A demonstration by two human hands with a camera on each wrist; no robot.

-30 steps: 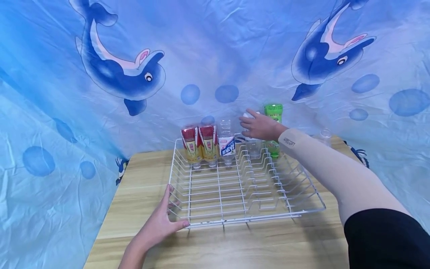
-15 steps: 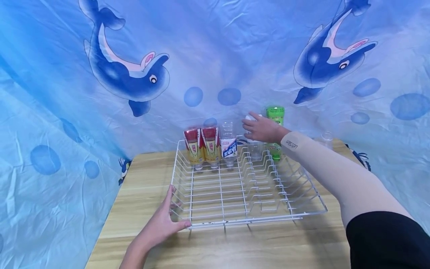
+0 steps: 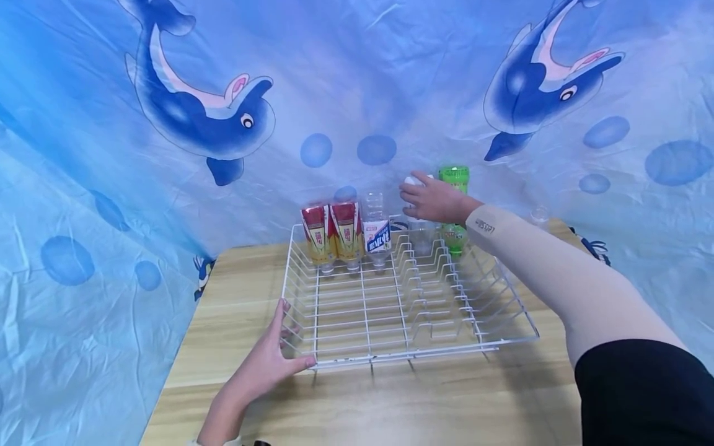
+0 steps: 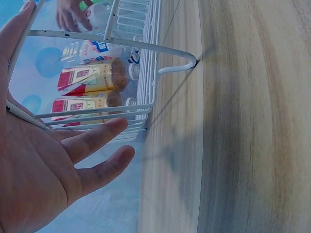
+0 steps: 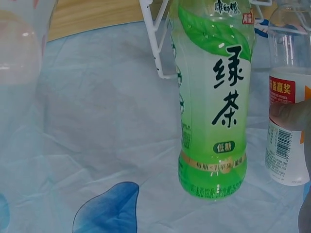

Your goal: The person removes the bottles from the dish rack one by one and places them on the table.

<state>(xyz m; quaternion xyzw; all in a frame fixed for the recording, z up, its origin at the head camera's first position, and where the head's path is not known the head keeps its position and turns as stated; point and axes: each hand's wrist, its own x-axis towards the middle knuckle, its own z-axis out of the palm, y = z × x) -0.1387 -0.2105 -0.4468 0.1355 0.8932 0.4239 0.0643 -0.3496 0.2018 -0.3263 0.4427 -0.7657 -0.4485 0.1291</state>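
At the back of a white wire dish rack [image 3: 379,358], my right hand [image 3: 435,199] grips an upside-down clear bottle with a white label [image 5: 283,160]; the thumb presses on the label in the right wrist view. My left hand [image 3: 264,364] holds the rack's front left corner, with the thumb on the front rim and two fingers [image 4: 104,167] stretched outside the wires. Left of the right hand, two red-and-yellow bottles [image 3: 317,232] and a clear bottle with a blue-and-white label [image 3: 377,236] stand cap down. A green tea bottle [image 5: 214,111] stands just right of it, also inverted.
Another clear bottle [image 3: 539,215] shows beyond the right sleeve, partly hidden. The rack stands on a wooden table [image 3: 234,285]. A blue cloth with dolphins [image 3: 346,93] hangs behind the bottles and at both sides.
The head view has shifted slightly. Both hands stay where they were, the right at the white-labelled bottle and the left at the rack corner.
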